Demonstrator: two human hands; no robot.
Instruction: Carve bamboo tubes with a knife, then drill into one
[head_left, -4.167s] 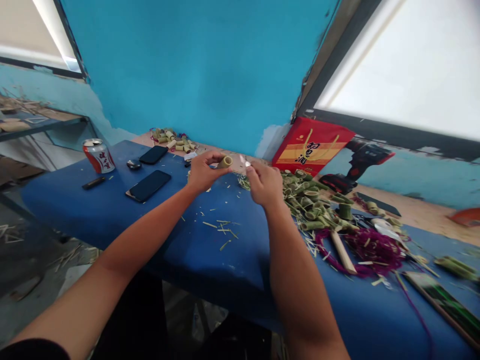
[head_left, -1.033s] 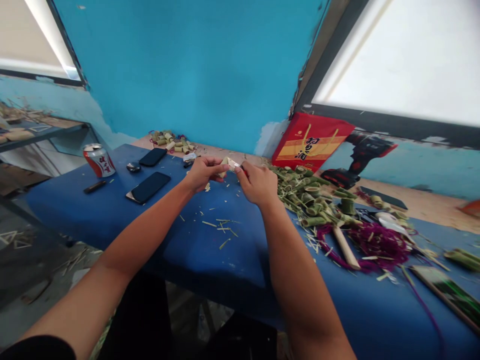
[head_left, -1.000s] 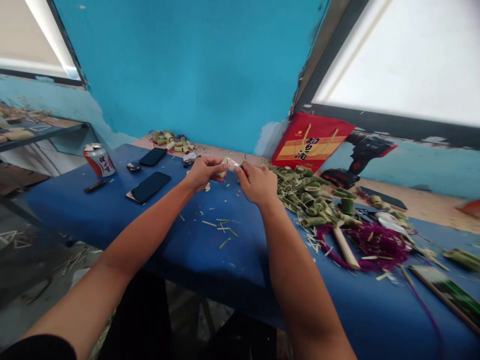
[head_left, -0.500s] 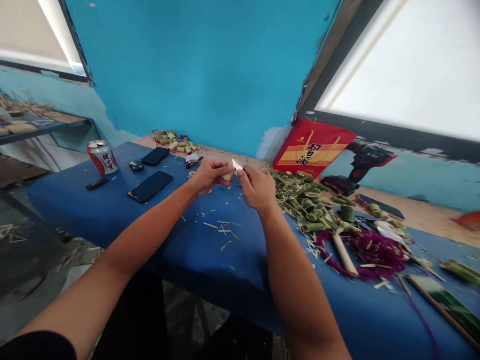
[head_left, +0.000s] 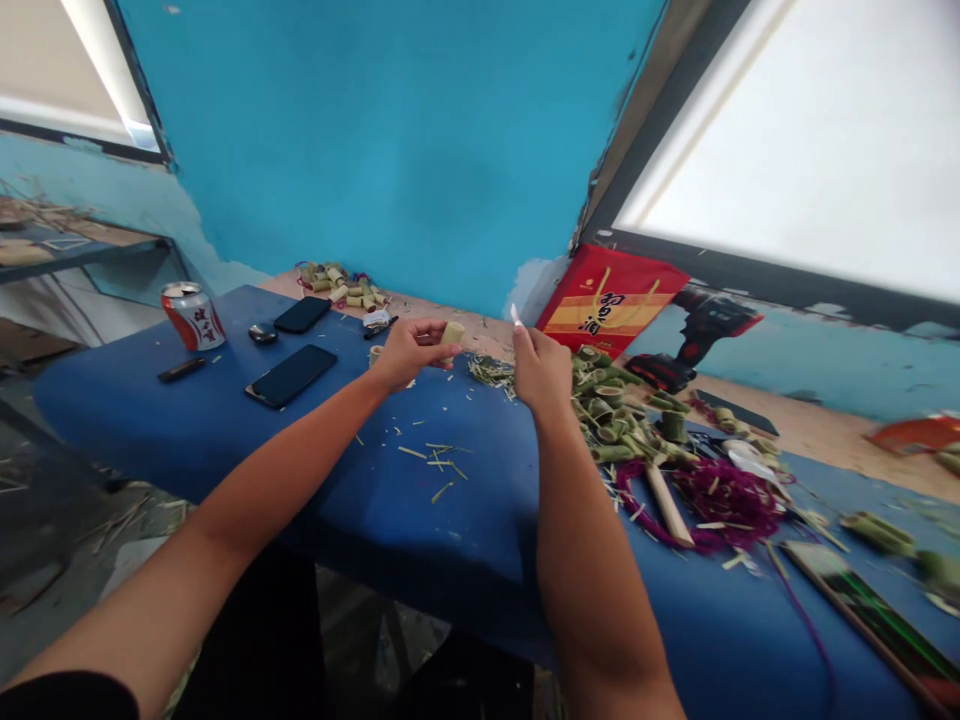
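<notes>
My left hand [head_left: 412, 354] is closed on a short piece of bamboo [head_left: 453, 335], pale green, held up above the blue table [head_left: 465, 540]. To its right, my right hand [head_left: 543, 370] grips a knife, whose bright blade [head_left: 515, 315] points up; the handle is hidden in the fingers. Blade and bamboo are apart. Thin bamboo shavings [head_left: 491, 371] lie between and beyond the hands. Another small bamboo ring [head_left: 376, 354] stands on the table behind my left wrist.
Cut bamboo pieces [head_left: 611, 410] are heaped right, beside purple string [head_left: 731, 505] and a wooden stick [head_left: 670, 507]. Behind stand a red bag [head_left: 611, 300] and a cordless drill [head_left: 697, 340]. Left are a drink can [head_left: 193, 317] and phones [head_left: 291, 376]. More bamboo pieces [head_left: 345, 287] lie by the wall.
My right hand has moved right with the knife, taking the blade away from the bamboo. My left hand still holds the piece, now more upright. The view has shifted slightly.
</notes>
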